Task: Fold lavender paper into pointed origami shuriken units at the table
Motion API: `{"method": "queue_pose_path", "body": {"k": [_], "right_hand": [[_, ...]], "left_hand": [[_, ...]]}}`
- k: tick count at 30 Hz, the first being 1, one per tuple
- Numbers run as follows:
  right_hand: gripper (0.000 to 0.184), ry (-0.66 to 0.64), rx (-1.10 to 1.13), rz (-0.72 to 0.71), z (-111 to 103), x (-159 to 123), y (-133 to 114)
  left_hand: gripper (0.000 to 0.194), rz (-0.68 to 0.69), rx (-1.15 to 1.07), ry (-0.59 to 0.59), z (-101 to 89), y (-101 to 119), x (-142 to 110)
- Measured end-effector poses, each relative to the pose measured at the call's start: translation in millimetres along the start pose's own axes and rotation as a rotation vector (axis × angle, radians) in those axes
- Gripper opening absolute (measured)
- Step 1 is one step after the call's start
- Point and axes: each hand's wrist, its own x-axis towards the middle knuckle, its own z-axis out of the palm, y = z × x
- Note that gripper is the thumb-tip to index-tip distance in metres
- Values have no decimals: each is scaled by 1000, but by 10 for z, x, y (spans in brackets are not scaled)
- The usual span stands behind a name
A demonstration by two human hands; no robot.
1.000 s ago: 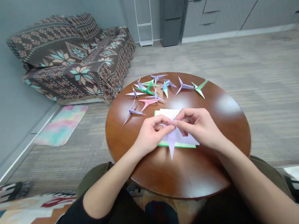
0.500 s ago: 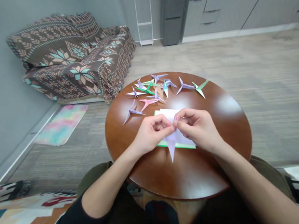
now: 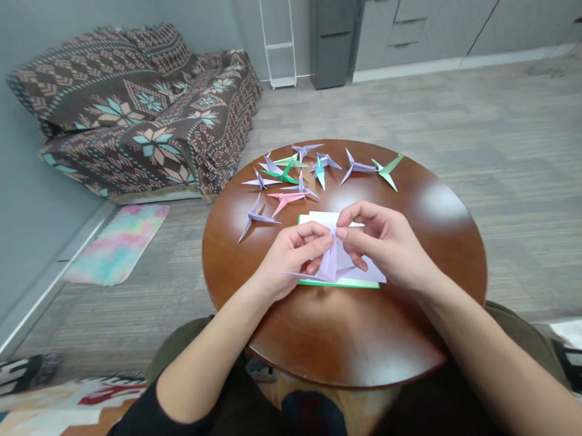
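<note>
Your left hand [image 3: 293, 257] and right hand [image 3: 383, 242] meet at the middle of the frame, just above the round wooden table [image 3: 423, 315], and both have their fingertips pinched together on the same lilac paper piece [image 3: 330, 265]. The top of that piece is clamped between the thumbs and forefingers, its pale flaps spread down and out to the left below your left fingers, and one thin point sticks out toward the left. Right under it sits a small stack of paper [image 3: 346, 281], white sheet on top, green edge showing along the bottom, lying flat on the table and partly hidden by your right hand. Further up the frame, along the far edge of the table, you've got a loose bunch of folded pieces [image 3: 289, 179] in lilac, green, pink and teal, some touching or overlapping, plus a green one [image 3: 387, 169] off at the right end, well apart from your hands. Upper left of the frame there's a sofa [image 3: 134, 115] under a patterned brown throw, with a pastel mat [image 3: 119, 243] on the floor below it.
</note>
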Motion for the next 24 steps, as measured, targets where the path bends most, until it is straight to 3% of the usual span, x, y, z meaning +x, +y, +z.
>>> {"method": "queue_pose_path", "body": {"k": [7,15,24], "right_hand": [[44,-82,106,29,-30,23,14],[35,-78,155,41,-8,16,-10],[15,13,-157,-129,-17,-16,12]], "left_hand": [[42,-103,-82,-93,-23,26,-11],[41,-169,-54,-44,-21,35,-7],[32,-87,-56,65,-31,-12,14]]}}
